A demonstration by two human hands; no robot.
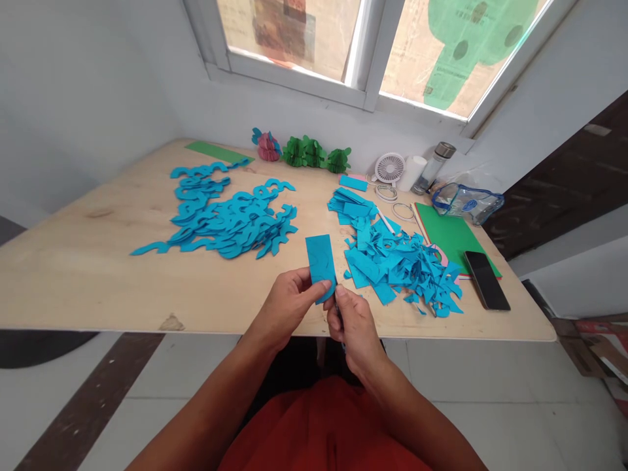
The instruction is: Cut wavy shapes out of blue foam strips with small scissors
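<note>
The blue paper piece (320, 255) is in front of you, by the middle of the near edge of the worktop (108, 281), faint curved lines showing on its face. Your left hand (293, 294) is clamped on its lower part, thumb pressed flat on top and fingers bent behind. Your right hand (354, 315) is closed around a dark tool (337, 302), mostly hidden by your fingers, its upper end right against the paper's lower right side. To the right of the paper, blue scraps (417, 265) spread toward the right end of the worktop, with a stack of blue rectangles (354, 204) at their far side. To your left lies a heap of wavy blue cutouts (230, 222). A phone (487, 280) lies near the right end, partly over green sheets (449, 232). Along the far edge stand green paper figures (314, 154), a small fan (390, 169) and a bottle (432, 171).
</note>
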